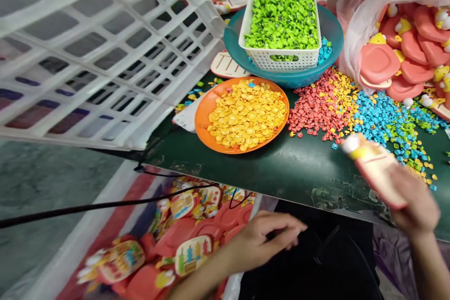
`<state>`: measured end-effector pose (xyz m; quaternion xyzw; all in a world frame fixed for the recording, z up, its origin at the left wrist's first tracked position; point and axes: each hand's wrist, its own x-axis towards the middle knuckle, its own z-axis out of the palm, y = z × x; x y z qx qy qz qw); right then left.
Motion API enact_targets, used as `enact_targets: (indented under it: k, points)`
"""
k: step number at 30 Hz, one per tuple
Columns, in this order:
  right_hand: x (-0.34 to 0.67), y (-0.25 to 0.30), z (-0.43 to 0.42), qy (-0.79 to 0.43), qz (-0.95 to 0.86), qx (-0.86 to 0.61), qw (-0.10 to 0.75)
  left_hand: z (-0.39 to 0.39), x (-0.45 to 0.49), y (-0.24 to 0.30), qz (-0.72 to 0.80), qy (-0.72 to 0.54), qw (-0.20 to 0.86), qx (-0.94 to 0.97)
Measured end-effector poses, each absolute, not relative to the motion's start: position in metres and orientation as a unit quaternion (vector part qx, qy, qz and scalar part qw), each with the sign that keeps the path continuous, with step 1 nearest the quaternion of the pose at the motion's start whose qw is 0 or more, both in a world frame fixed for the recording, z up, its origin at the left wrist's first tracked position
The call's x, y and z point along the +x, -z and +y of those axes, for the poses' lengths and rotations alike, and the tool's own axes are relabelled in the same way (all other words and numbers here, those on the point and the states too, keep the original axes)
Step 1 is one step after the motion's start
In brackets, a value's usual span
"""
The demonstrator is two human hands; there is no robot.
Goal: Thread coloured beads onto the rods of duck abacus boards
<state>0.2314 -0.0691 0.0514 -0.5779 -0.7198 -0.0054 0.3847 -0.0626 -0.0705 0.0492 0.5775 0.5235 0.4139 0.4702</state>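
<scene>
An orange plate [201, 119] heaped with yellow pieces [248, 115] sits on the dark green table [298, 171]. To the right of the plate and nearer the person, the right hand [416, 201], blurred, has its fingers closed round a cream-and-red toy [376, 168] whose white and yellow end points toward the plate. The left hand [260, 241] is below the plate, at the person's lap, its fingers loosely bent with a narrow gap between them. Just behind the plate stands a teal bowl [232, 44], with a white basket [256, 58] of green pieces [283, 21] set in it. Right of the plate spread small red pieces [312, 110], then blue pieces [372, 112] mixed with green and yellow; farther right and behind it, a clear plastic bag [351, 51] holds pinkish-red toys [379, 63]. A large white crate [138, 138] leans at a tilt left of the plate, and below it, to its left, a striped sack [105, 234] contains more toys [193, 255].
</scene>
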Motion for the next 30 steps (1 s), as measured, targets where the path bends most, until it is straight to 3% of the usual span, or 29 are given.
enact_targets:
  k: [4, 6, 9, 14, 22, 30]
  points:
    - [0.171, -0.050, -0.091, -0.171, -0.858, -0.438, 0.208, -0.041, -0.063, -0.038, 0.402, -0.339, 0.307, 0.793]
    - [0.169, -0.050, -0.068, -0.214, -0.841, -0.444, 0.224, -0.031, -0.052, -0.030, 0.401, -0.249, 0.257, 0.843]
    - [0.178, -0.044, -0.009, -0.154, -0.735, -0.576, 0.324, -0.025, -0.041, -0.021, 0.390, -0.184, 0.234, 0.871]
    - [0.180, -0.029, 0.066, -0.179, -0.722, -0.617, 0.256, -0.022, -0.039, -0.021, 0.347, -0.174, 0.251, 0.887]
    - [0.195, -0.056, 0.006, -0.320, -0.631, -0.668, 0.231, -0.037, -0.028, -0.009, 0.369, -0.282, 0.266, 0.845]
    - [0.179, -0.040, -0.012, -0.203, -0.675, -0.656, 0.271, -0.043, -0.023, -0.007, 0.379, -0.333, 0.283, 0.816]
